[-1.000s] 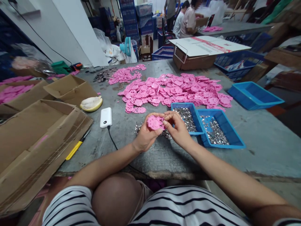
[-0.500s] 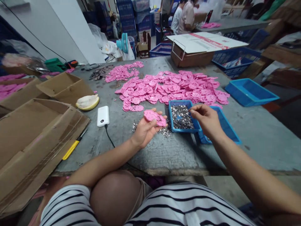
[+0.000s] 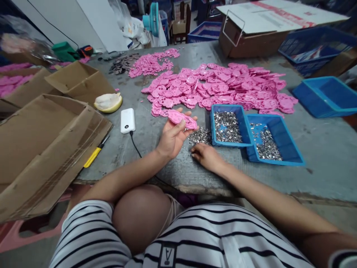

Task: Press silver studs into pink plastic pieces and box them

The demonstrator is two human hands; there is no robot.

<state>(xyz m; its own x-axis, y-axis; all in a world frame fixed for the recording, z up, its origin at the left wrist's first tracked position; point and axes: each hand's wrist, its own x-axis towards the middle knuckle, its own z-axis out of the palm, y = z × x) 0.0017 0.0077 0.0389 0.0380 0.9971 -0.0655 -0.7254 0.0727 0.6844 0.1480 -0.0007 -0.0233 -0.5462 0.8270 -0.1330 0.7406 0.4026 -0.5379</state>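
Pink piece (image 3: 182, 120): sitting in the left hand (image 3: 170, 140), tilting a little, above the table (image 3: 180, 170). The left thumb is pressing it against the fingers, which are extending behind it, palm turning upward. Right hand (image 3: 206, 157): hanging low, close over the table, to the right of the left hand and nearer the body; its fingers are curling inward. Whether they are pinching anything I cannot tell.

Loose metal bits (image 3: 201, 136) are lying scattered just beyond the right fingertips. Right of these, a blue tray (image 3: 247, 130) is holding more such bits; a second tray (image 3: 288, 149), adjoining it further right, is also holding some, with part of its floor showing. A third tray (image 3: 320, 100) is standing well apart, far to the right of both hands.

Beyond the hands a broad pink heap (image 3: 223, 87) is spreading across the table. Past its left end, smaller pink parts (image 3: 152, 64) are lying beside dark parts (image 3: 122, 64).

Left of the left hand: a white power bank (image 3: 127, 120) is lying with a black cable (image 3: 136, 148) running toward the body. Further left, a yellow cutter (image 3: 92, 157) is resting against a carton (image 3: 47, 149); a fruit rind (image 3: 108, 103) is lying beyond the power bank.
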